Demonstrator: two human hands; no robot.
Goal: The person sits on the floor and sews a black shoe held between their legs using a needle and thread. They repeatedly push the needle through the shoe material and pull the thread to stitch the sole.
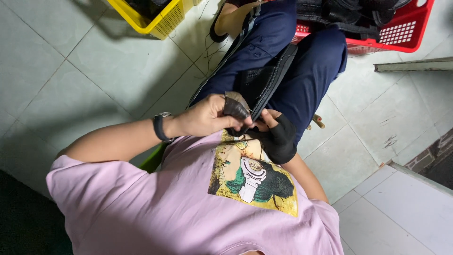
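Note:
My left hand (203, 118), with a dark watch on its wrist, is closed around a small dark brown leather piece (236, 106) and pinches the near end of a black shoe part (264, 80). That black part, with a stitched edge, lies along my lap on dark blue trousers. My right hand (278, 137) wears a black fingerless glove. It grips the same end of the shoe part from the right, thumb against my left fingers. What lies between the two hands is hidden by the fingers.
A yellow plastic basket (155, 16) stands at the top left on the pale tiled floor. A red basket (406, 33) with several black pieces sits behind my knees. A grey metal bar (415, 65) lies at right. A green seat edge (153, 158) shows under me.

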